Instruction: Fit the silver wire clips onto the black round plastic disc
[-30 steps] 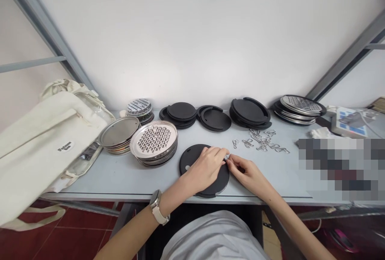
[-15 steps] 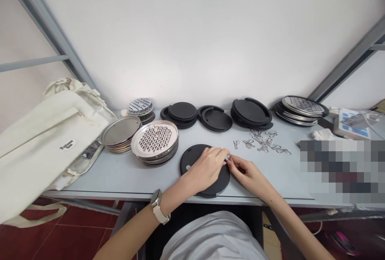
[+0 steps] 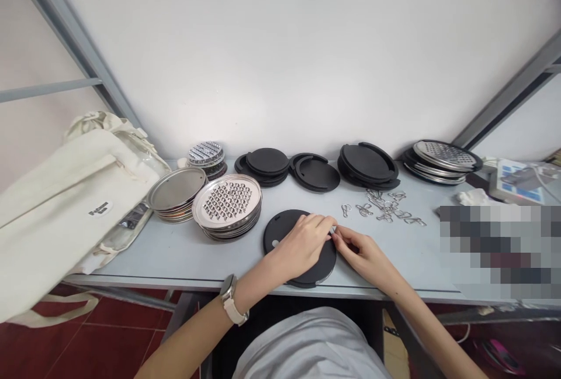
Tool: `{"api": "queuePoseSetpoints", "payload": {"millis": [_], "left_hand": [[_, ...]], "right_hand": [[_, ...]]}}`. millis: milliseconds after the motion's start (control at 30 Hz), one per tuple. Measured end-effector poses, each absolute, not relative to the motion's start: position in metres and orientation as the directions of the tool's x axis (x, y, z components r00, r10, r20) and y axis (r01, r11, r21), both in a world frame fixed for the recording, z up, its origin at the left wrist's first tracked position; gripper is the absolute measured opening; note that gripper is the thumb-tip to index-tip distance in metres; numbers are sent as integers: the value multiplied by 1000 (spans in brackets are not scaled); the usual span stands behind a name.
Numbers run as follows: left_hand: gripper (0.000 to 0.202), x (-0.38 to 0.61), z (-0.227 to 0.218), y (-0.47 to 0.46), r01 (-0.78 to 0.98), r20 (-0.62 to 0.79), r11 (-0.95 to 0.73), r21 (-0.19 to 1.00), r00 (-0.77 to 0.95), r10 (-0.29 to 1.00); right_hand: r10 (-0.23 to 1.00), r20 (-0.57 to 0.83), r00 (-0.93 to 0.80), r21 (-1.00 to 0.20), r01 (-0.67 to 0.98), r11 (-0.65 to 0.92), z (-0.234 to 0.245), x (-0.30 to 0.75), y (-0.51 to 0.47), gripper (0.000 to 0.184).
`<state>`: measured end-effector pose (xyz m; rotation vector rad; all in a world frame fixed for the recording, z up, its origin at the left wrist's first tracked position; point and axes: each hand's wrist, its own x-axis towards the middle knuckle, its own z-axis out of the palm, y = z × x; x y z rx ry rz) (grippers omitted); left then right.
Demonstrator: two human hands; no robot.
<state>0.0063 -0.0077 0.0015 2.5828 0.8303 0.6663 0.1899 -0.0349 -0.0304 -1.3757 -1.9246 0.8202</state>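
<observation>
Head view: the black disc lies flat on the grey table at its front edge, at 6 o'clock of the tabletop, directly before the person. It is round, matt and dark, so it has no long axis. A small hole shows near its 9 o'clock rim. The left hand lies palm down over the disc's right half, fingers bent, tips drawn together at the 3 o'clock rim. Whether they grip the rim or only press on it cannot be told. The right hand rests on the table just beside the disc and comes in from 4 o'clock. Its thumb and forefinger are pinched together at that same rim point, touching the left fingertips. What sits between them is too small to identify. Loose wire clips, thin, bright and looped, lie scattered at 2 o'clock of the disc, nearer the right hand. A stack of perforated steel grater discs stands at 10 o'clock, with smooth steel plates just beside it. Further black discs are stacked along the wall at 12 o'clock. A cream canvas bag overhangs the table's 9 o'clock end.
</observation>
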Motion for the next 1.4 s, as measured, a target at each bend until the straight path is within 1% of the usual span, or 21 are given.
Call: {"api": "queuePoseSetpoints", "payload": {"millis": [533,867,1400], "left_hand": [[22,7,1,-8,452,325,-769,452,720,614],[22,7,2,-8,463,317,-771,436,723,614],[21,7,1,-7,445,340,-775,449,716,609]], "right_hand": [[957,138,-256,-772,578,266,-31,191,-36,37],[957,148,-249,-774,573,269,-31,191,-35,33],[958,119,-261,-798,549,248,-31,191,-35,34]]}}
